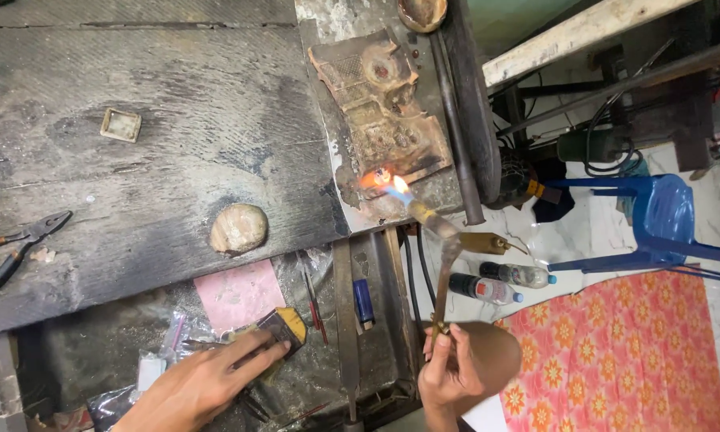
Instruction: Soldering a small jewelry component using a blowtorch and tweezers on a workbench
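Right hand (456,372) pinches torch (442,264) by stem, flame on glowing piece (381,176) at counter (176,160) right edge, on charred block (380,112) against heat. Left hand (208,384) presses flat on small block (284,328), near edge.

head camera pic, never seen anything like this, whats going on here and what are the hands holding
This is one picture from a camera worn on a person's head, looking down at their own two bare hands over a dark, scorched workbench. No machine is involved.

The right hand grips the long brass stem of a small torch. Its flame plays on a small glowing piece lying on a burnt, pitted block.

The left hand rests on a small dark and yellow object in a cluttered lower tray; what it is, I cannot tell.

Also on the bench: pliers at the left edge, a small square frame and a rounded pale lump. On the floor lie plastic bottles and a blue plastic stool.
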